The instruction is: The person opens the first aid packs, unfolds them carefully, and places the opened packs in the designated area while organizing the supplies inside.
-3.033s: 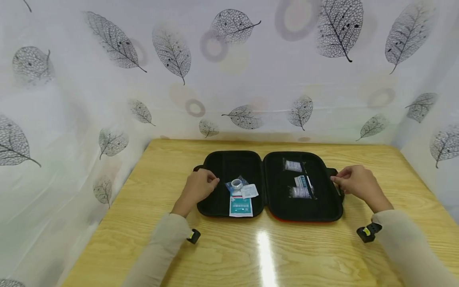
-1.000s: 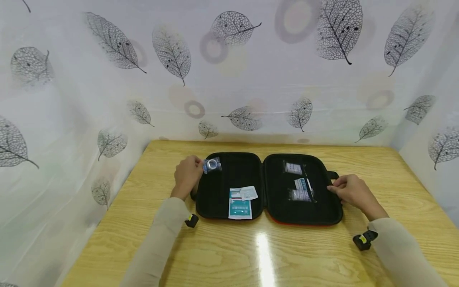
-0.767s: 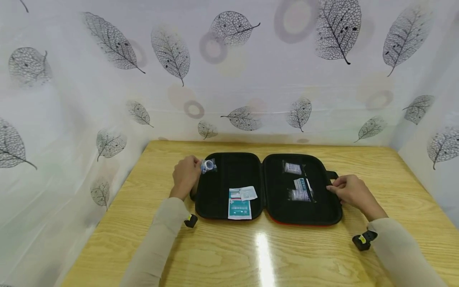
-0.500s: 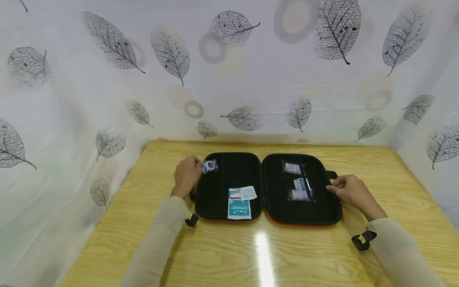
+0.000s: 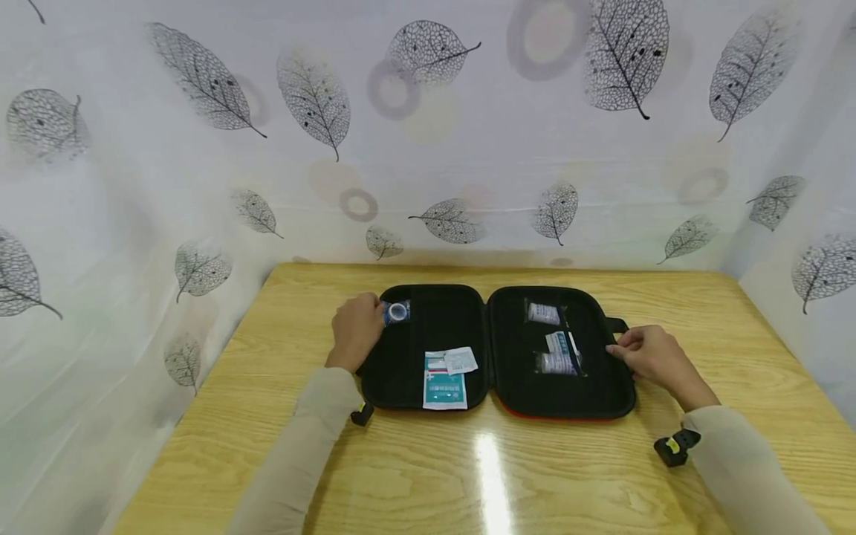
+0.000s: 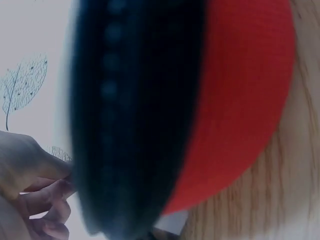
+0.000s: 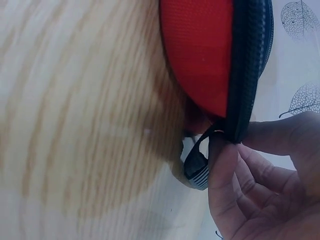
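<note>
A black-lined first aid case (image 5: 602,383) lies unfolded on the table, its outside red in both wrist views. At the upper left of its left half, my left hand (image 5: 357,331) pinches a bagged roll of white tape (image 5: 397,312). The left wrist view shows curled fingers (image 6: 50,200) beyond the case wall, with the tape hidden. On the far right, my right hand (image 5: 655,357) pinches the case's rim beside the black handle (image 5: 617,325); in the right wrist view its thumb and fingers (image 7: 222,175) close on the zipped edge.
A teal-and-white sachet (image 5: 444,391) and a small white packet (image 5: 460,360) lie in the left half. Strapped in the right half are two wrapped bandage rolls, the upper bandage roll (image 5: 544,313) and the lower bandage roll (image 5: 555,364). Leaf-printed sheeting (image 5: 441,148) encloses the wooden table (image 5: 401,475).
My left hand has picked the bagged tape up from beside the sachets and carried it to the left half's upper left corner. My right hand has shifted slightly down the right rim.
</note>
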A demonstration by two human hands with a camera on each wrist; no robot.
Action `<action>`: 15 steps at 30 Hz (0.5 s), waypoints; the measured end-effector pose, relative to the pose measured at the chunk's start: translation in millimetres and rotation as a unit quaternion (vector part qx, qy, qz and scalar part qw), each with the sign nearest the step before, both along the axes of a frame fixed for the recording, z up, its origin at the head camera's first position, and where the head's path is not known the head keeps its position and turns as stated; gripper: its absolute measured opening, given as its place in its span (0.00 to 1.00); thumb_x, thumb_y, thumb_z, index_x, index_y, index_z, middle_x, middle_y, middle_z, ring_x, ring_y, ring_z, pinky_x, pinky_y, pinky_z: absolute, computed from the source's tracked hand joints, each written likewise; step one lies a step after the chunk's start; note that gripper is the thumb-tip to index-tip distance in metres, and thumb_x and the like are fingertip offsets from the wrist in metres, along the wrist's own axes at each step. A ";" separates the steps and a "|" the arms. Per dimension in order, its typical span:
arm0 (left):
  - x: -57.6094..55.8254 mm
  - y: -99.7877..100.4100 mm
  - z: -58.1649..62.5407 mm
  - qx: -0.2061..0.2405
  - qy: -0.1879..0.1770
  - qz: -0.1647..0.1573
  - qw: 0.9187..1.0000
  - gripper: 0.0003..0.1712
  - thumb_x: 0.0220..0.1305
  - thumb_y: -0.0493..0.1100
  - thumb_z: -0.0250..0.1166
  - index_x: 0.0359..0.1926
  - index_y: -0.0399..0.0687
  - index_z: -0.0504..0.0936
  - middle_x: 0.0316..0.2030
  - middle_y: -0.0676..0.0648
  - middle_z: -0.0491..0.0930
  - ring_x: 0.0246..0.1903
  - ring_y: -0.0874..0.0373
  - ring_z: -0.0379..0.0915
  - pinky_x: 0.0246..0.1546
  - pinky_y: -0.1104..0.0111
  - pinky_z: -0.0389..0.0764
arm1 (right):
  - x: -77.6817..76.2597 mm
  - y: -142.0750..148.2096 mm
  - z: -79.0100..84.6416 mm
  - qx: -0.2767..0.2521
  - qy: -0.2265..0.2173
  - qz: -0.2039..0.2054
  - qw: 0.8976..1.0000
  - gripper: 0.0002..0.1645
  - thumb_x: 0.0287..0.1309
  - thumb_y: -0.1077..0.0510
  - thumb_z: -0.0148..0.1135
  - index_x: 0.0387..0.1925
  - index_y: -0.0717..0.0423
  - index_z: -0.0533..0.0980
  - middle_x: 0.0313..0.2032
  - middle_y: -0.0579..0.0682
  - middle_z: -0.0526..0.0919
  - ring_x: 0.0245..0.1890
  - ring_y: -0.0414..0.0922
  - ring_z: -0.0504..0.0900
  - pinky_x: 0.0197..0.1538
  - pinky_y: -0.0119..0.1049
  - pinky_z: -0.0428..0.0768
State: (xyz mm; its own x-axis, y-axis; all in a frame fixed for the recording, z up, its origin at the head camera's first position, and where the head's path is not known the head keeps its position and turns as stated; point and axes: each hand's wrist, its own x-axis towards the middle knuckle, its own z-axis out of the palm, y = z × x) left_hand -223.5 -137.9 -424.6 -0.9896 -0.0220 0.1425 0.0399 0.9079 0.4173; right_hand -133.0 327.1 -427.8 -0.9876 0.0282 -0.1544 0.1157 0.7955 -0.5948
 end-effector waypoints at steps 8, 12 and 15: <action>-1.2 8.3 -0.8 -0.048 0.018 -0.027 0.998 0.13 0.67 0.36 0.63 0.23 0.42 0.81 0.22 0.45 0.79 0.24 0.50 0.73 0.23 0.56 0.76 | 0.7 -0.4 0.7 0.008 0.007 -0.002 1.000 0.18 0.66 0.55 0.66 0.38 0.71 0.78 0.31 0.59 0.83 0.25 0.45 0.81 0.28 0.39 0.82; -0.7 12.2 -4.7 -0.069 0.017 -0.046 0.996 0.07 0.64 0.33 0.64 0.28 0.38 0.85 0.25 0.43 0.81 0.27 0.48 0.73 0.26 0.57 0.77 | 0.6 -0.4 0.0 0.012 0.009 -0.004 1.000 0.18 0.66 0.55 0.66 0.37 0.71 0.78 0.31 0.59 0.84 0.25 0.45 0.80 0.28 0.39 0.82; 1.2 15.5 -6.5 -0.073 0.012 -0.049 0.996 0.05 0.64 0.33 0.66 0.35 0.38 0.88 0.29 0.42 0.83 0.31 0.48 0.73 0.32 0.57 0.77 | 0.2 -0.6 -1.0 0.010 0.006 -0.007 1.000 0.18 0.66 0.55 0.66 0.37 0.71 0.78 0.31 0.59 0.84 0.26 0.46 0.80 0.28 0.39 0.82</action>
